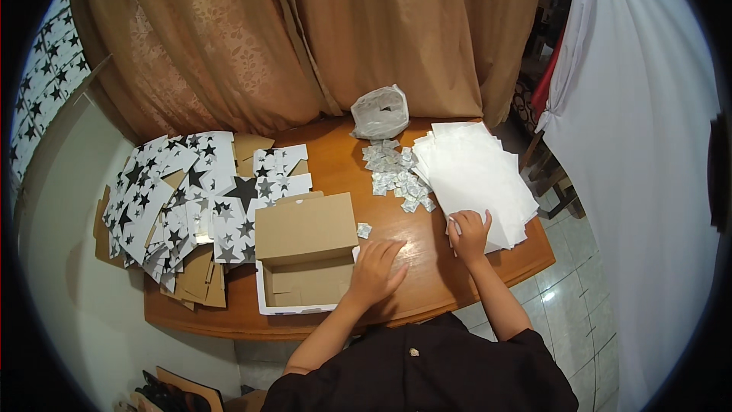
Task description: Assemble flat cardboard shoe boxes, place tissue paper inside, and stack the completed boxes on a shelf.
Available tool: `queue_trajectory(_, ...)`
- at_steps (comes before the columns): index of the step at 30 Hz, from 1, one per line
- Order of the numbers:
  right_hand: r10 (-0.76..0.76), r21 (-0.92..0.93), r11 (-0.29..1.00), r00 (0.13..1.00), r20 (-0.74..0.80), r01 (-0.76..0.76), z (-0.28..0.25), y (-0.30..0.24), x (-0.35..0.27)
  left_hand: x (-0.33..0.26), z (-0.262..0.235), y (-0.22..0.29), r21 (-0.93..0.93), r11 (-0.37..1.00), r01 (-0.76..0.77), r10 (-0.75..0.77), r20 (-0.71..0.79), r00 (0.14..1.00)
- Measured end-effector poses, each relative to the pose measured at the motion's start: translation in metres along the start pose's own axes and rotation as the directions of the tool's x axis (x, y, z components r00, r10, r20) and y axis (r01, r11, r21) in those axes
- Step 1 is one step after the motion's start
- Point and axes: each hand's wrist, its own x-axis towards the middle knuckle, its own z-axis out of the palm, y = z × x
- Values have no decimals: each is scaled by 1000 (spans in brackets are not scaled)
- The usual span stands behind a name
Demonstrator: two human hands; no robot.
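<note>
An open cardboard box (305,267) with a plain brown inside stands on the table, its lid tilted up at the back. Just right of the box, my left hand (376,271) hovers over the wood, fingers stretched and apart, holding nothing. A small square sachet (364,230) lies between the box and the loose pile. My right hand (469,233) is at the near left edge of a stack of white paper sheets (480,175), its fingers curled in a pinch on the edge of a sheet. Several small sachets (396,175) are heaped left of the paper.
At the left lies a large pile of flat cardboard boxes with black stars (175,198). A clear plastic bag (380,113) sits at the back of the wooden table (335,160). Brown curtains (396,38) hang behind, and a white cloth (633,145) hangs to the right.
</note>
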Motion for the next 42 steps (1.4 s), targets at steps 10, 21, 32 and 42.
queue_trajectory(10, -407, 368, 883, 868, 285, 293, -175, -80, 55, 42, -23, 21, 85, 989, -118, 117, 23, 993)
queue_trajectory(21, 195, 792, 606, 979, -52, -78, -143, -121, 66, 19, -164, 4, -139, 987, 76, -125, -396, 910)
queue_trajectory(32, -272, 712, 144, 664, 697, -688, -54, -225, 22, -39, -243, -80, -402, 793, 457, -604, -612, 511)
queue_trajectory(42, 254, 572, 412, 692, 676, -710, 2, -239, -35, -76, -181, -175, -100, 633, 768, -763, -250, 596)
